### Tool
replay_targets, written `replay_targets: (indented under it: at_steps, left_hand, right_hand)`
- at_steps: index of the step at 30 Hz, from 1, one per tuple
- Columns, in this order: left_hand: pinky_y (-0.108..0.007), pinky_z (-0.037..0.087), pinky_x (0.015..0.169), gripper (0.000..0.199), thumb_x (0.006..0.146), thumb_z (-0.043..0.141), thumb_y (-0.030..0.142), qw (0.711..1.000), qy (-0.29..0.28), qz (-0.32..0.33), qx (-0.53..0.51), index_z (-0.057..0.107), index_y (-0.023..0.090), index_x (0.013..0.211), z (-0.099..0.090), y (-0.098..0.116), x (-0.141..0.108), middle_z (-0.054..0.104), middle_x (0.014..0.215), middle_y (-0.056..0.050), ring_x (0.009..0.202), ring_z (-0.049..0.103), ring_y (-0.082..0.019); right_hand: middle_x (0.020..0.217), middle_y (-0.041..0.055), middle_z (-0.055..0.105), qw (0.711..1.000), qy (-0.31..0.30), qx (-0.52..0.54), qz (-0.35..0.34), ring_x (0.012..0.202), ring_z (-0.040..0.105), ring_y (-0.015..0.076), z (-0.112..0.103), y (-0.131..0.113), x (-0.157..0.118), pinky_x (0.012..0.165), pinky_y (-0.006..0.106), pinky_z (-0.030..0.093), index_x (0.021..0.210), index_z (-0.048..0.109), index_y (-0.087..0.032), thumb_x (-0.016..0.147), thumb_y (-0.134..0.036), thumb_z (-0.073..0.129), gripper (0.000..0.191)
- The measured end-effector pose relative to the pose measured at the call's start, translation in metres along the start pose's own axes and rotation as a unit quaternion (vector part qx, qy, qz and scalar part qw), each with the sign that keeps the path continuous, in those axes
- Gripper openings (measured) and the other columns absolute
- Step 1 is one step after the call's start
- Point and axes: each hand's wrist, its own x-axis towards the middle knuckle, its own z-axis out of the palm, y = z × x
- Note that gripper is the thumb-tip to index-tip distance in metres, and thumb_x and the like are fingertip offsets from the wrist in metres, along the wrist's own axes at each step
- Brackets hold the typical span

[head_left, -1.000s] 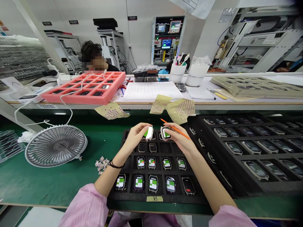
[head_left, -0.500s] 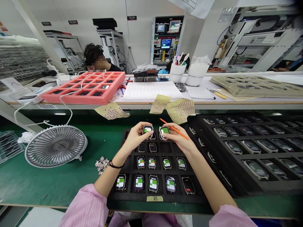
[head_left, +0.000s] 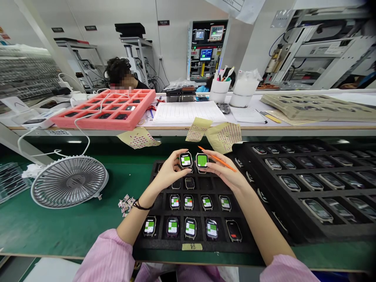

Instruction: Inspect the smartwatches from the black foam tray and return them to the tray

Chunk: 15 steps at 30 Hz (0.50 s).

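My left hand (head_left: 169, 172) is shut on a smartwatch (head_left: 185, 160) whose lit screen shows a green and white test pattern. My right hand (head_left: 223, 172) grips a second smartwatch (head_left: 202, 160) with a solid green grid on its screen, and an orange pen (head_left: 219, 159) lies between its fingers. The two watches are side by side, close but apart, above a black foam tray (head_left: 158, 246). That tray holds several more watches in its cells, most with lit screens, and my hands hide its top row.
A larger black tray of watches (head_left: 308, 188) stands to the right. On the left are a grey desk fan (head_left: 69, 181) and a small pile of paper labels (head_left: 126, 203). Beyond, a pink foam tray (head_left: 102, 109) sits on a shelf, and a co-worker (head_left: 120, 74) sits behind it.
The left-hand watch has turned from showing its white back to showing its screen. Both watches have risen slightly and now face me side by side.
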Motion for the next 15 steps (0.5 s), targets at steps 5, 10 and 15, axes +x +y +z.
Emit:
replay_targets:
  at_steps: [5, 10, 15]
  left_hand:
    - [-0.022, 0.044, 0.061, 0.062, 0.077, 0.071, 0.024, 1.0, -0.003, 0.01, 0.006, 0.044, 0.019, 0.133, 0.001, -0.004, 0.0, 0.061, 0.115, -0.01, 0.083, 0.059, -0.014]
    - [-0.021, 0.043, 0.059, 0.061, 0.076, 0.07, 0.023, 1.0, 0.01, 0.019, 0.006, 0.045, 0.017, 0.131, 0.002, -0.005, 0.0, 0.063, 0.108, -0.009, 0.079, 0.059, -0.013]
    - [-0.023, 0.046, 0.06, 0.057, 0.077, 0.07, 0.021, 0.998, 0.026, 0.045, 0.043, 0.047, 0.017, 0.129, 0.003, -0.001, -0.003, 0.066, 0.102, -0.007, 0.075, 0.06, -0.013]
  right_hand:
    - [0.132, 0.0049, 0.061, 1.0, 0.021, -0.001, 0.0, 0.094, 0.068, 0.0197, -0.002, 0.008, 0.003, 0.081, 0.037, 0.061, 0.109, 0.071, -0.027, 0.067, -0.023, 0.082, 0.043]
    - [0.116, 0.0055, 0.069, 0.998, 0.06, -0.008, 0.002, 0.079, 0.068, 0.0163, -0.004, 0.016, 0.008, 0.067, 0.029, 0.059, 0.103, 0.072, -0.025, 0.059, -0.02, 0.087, 0.047]
    - [0.108, 0.0045, 0.07, 0.997, 0.072, -0.006, 0.01, 0.084, 0.067, 0.0176, 0.001, 0.012, 0.006, 0.068, 0.03, 0.059, 0.101, 0.073, -0.025, 0.064, -0.027, 0.084, 0.038]
